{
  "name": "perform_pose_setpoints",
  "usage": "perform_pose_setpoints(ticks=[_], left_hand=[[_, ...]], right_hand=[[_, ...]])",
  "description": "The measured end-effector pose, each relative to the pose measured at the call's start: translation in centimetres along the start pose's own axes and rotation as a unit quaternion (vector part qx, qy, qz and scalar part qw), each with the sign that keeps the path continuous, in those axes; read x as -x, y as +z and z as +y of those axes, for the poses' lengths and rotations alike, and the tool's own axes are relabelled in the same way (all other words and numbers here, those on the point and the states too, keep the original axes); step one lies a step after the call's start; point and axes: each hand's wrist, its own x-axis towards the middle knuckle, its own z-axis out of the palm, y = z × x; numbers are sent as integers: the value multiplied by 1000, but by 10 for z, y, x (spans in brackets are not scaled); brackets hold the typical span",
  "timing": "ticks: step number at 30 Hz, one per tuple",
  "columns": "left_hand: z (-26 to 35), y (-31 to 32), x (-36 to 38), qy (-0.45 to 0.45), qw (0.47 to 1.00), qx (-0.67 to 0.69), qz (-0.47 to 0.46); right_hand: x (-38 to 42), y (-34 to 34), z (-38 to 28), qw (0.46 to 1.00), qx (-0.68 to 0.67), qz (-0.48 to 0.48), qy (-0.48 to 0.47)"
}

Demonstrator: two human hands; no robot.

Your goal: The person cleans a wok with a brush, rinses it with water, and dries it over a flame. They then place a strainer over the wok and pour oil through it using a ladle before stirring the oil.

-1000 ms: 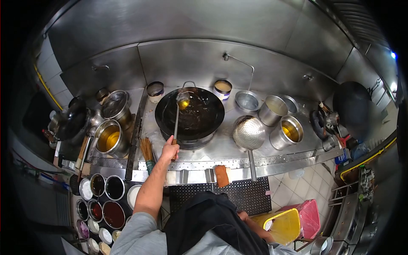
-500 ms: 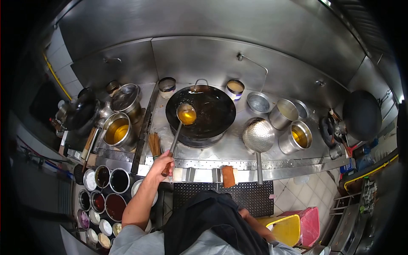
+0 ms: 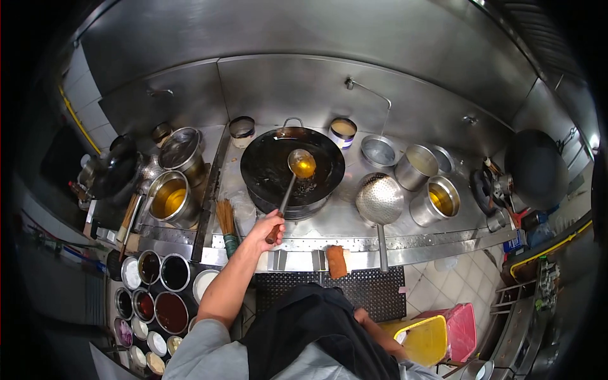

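My left hand (image 3: 268,233) is wrapped round the wooden grip of a long ladle (image 3: 287,197). Yellow oil (image 3: 305,168) fills the ladle's bowl, which is over the black wok (image 3: 259,168). The wok sits on the stove, its inside dark and shiny. My right hand (image 3: 361,314) hangs low beside the black apron (image 3: 301,316); only a small part shows, its fingers hidden. Near my left wrist stands a bamboo brush (image 3: 225,218) with a green-wrapped handle. An orange-brown cloth (image 3: 337,262) lies over the stove's front edge.
A perforated strainer (image 3: 380,199) rests right of the wok, beside a pot of oil (image 3: 425,211). Another oil pot (image 3: 179,215) stands left. Several seasoning containers (image 3: 171,310) fill the lower left. A yellow bin (image 3: 423,342) and pink bin (image 3: 461,332) stand lower right.
My left hand has moved right and slightly up, carrying the oil-filled ladle from the wok's left side towards its middle. The brush's green handle now shows. My right hand has hardly moved.
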Motion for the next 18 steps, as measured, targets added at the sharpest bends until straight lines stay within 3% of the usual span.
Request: perform_pose_setpoints(ticks=[2, 10, 12, 18], left_hand=[[-1, -11, -27, 7, 999, -23, -27], [7, -32, -45, 125, 976, -159, 86], [7, -43, -41, 162, 956, -215, 121], [8, -59, 16, 157, 944, -242, 162]], right_hand=[[0, 5, 20, 1000, 4, -17, -23], [-47, 51, 102, 996, 22, -61, -63], [-67, 61, 119, 994, 23, -71, -74], [-125, 91, 165, 988, 25, -102, -110]])
